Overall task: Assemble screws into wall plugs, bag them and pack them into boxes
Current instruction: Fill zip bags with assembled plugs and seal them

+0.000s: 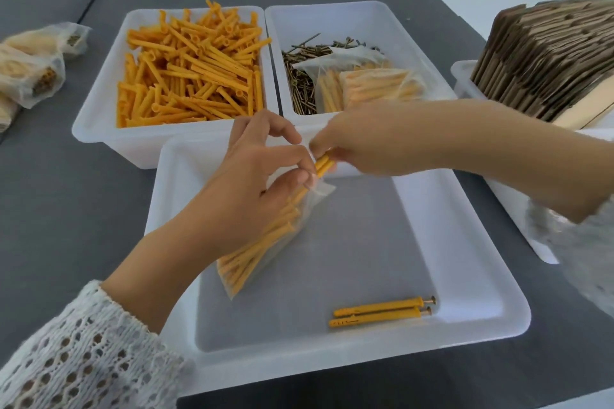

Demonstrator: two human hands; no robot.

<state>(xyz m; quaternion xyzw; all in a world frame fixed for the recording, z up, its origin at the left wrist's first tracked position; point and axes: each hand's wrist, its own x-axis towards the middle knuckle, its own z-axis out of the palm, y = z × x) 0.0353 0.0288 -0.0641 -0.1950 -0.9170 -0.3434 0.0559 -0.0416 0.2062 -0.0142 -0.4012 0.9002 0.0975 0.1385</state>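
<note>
Left hand (252, 189) pinching the mouth of a clear bag (265, 242) of orange plugs above the near tray (465, 242), right hand (362, 143) gripping two plugs (323, 164) at the bag's mouth, two assembled plugs (382, 310) lying in the tray's near right corner.

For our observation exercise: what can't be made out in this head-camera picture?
- Count of yellow wall plugs in the clear plastic bag: left hand covers them.
- Right hand grip: fingertips hidden.
- Flattened brown cardboard boxes: blurred, cut by right edge.

Glossy plastic tray (465, 276), seemingly matt cloth tabletop (66, 192)
</note>
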